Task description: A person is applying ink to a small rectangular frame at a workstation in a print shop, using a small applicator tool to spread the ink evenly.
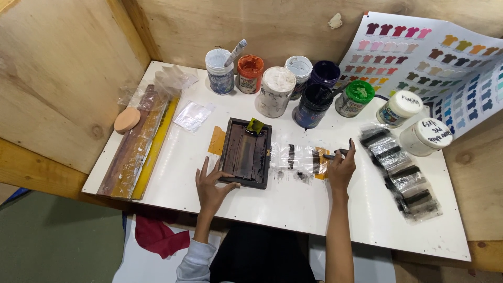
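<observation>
The left hand (212,183) lies flat with fingers spread wide on the near edge of the small dark wooden-framed printing screen (245,152), which sits at the middle of the white table (314,209) over an orange strip of tape. The right hand (340,167) pinches a thin dark-tipped stick (335,155), fingers closed narrowly round it, its tip resting on the clear plastic film smeared with black ink bars (301,160) just to the right of the screen.

To do this well, the flat palm should press the frame down evenly so it cannot slide (the table looks slick). The stick is best drawn in one steady stroke, held low, so the ink spreads thin rather than blobbing. The open dark-blue paint jar (312,106) stands near behind the film, so the wrist should stay clear of it. A second inked plastic sheet (403,175) lies well apart at the right.
</observation>
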